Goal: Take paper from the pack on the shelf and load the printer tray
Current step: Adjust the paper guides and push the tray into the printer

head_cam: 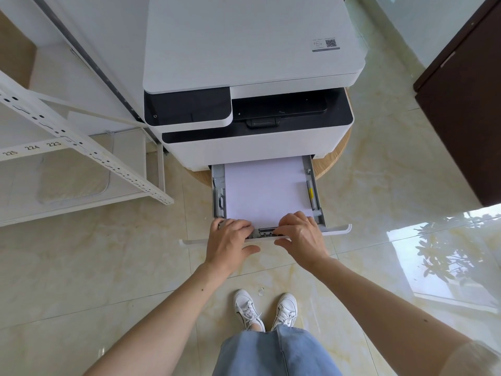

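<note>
Paper (267,191) lies in the pulled-out tray (317,185), at the printer's (252,63) six o'clock. Left hand (230,240) and right hand (299,234) clasp the tray's front edge; next, probably, a straight push toward twelve o'clock.

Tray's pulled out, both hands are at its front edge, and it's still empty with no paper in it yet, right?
Not quite. The head view shows the printer tray pulled out with the left hand and right hand at its front edge, but it is not empty: a stack of white paper already lies flat in it.
</note>
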Tool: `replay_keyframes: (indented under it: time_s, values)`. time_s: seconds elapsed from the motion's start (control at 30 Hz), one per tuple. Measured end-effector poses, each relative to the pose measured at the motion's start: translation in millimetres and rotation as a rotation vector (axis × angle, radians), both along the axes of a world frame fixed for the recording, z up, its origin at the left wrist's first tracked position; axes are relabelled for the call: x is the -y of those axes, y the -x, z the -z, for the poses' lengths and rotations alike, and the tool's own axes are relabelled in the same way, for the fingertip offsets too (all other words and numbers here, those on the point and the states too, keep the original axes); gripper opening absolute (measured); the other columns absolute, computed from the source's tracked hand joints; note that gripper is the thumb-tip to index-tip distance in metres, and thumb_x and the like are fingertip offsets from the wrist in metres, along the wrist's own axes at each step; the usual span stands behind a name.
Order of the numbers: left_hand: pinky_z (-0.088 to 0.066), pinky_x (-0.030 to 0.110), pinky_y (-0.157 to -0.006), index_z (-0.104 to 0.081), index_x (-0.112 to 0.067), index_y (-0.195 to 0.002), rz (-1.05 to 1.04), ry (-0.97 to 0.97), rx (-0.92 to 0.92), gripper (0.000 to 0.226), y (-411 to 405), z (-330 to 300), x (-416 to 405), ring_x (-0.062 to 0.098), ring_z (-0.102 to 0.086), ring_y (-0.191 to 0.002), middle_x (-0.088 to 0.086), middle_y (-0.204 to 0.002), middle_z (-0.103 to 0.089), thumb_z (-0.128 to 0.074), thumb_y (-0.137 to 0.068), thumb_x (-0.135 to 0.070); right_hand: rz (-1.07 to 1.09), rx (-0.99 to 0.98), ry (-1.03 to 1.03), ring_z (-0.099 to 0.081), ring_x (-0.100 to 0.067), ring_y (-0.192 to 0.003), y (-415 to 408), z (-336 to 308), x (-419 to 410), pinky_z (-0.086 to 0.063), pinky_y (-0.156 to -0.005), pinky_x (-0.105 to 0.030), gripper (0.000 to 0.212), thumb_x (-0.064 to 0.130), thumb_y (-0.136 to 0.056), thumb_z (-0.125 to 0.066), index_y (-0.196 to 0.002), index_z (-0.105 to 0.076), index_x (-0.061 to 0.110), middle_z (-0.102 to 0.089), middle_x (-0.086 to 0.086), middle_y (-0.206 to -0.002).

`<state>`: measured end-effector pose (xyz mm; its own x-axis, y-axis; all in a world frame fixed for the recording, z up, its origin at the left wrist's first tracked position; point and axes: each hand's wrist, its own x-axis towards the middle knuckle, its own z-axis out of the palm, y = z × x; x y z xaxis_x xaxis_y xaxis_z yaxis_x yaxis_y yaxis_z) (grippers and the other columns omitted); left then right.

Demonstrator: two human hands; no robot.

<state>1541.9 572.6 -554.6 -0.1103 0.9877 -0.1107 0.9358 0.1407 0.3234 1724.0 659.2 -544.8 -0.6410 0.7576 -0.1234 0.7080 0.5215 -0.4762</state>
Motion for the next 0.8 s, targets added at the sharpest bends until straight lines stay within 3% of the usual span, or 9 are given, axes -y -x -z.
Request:
replay_keyframes:
  time_s: [0.23,0.47,0.6,0.7,0.8]
  values:
    - [-0.029,0.034,-0.095,-0.06,-0.024,-0.117,0.041,0.099,-0.1,0.048,-6,-3,-5,0.015,-0.052,-0.111,-0.011,-0.122,-0.053,-0.068,-0.077,-0.051,0.003,0.029,-0.023,-0.054,-0.024,-0.104,0,-1,2,-0.036,-0.088,-0.034,0.029,0.027,-0.077,-0.075,-0.105,-0.072,0.019,-0.068,0.003,-0.109]
    - [-0.03,0.035,-0.097,-0.058,-0.024,-0.12,0.039,0.087,-0.089,0.051,-5,-2,-3,0.015,-0.052,-0.112,-0.011,-0.123,-0.052,-0.067,-0.078,-0.052,0.036,0.012,-0.017,-0.054,-0.024,-0.104,-3,4,3,-0.039,-0.087,-0.035,0.035,0.028,-0.077,-0.076,-0.109,-0.069,0.018,-0.067,0.001,-0.111]
    - [-0.035,0.038,-0.1,-0.062,-0.019,-0.119,-0.049,0.006,0.062,0.044,-3,-4,-1,0.016,-0.057,-0.112,-0.007,-0.122,-0.061,-0.065,-0.081,-0.04,0.048,-0.031,0.023,-0.055,-0.023,-0.101,-5,4,-1,-0.039,-0.085,-0.033,0.042,0.038,-0.07,-0.08,-0.106,-0.071,0.019,-0.068,0.003,-0.109]
    - [-0.05,0.04,-0.09,-0.07,-0.009,-0.105,-0.25,-0.213,0.286,0.029,1,-11,-4,0.02,-0.066,-0.1,0.002,-0.108,-0.071,-0.071,-0.081,-0.025,0.143,-0.14,0.002,-0.057,-0.023,-0.104,-7,1,-10,-0.043,-0.089,-0.037,0.046,0.038,-0.069,-0.081,-0.108,-0.069,0.018,-0.065,0.001,-0.113]
    - [-0.048,0.036,-0.089,-0.069,-0.006,-0.105,-0.459,-0.327,0.383,0.028,8,-15,-9,0.025,-0.063,-0.102,0.007,-0.108,-0.069,-0.074,-0.081,-0.019,0.279,-0.175,-0.058,-0.051,-0.026,-0.112,-9,-1,-22,-0.042,-0.093,-0.04,0.051,0.042,-0.077,-0.074,-0.118,-0.061,0.015,-0.058,-0.004,-0.124]
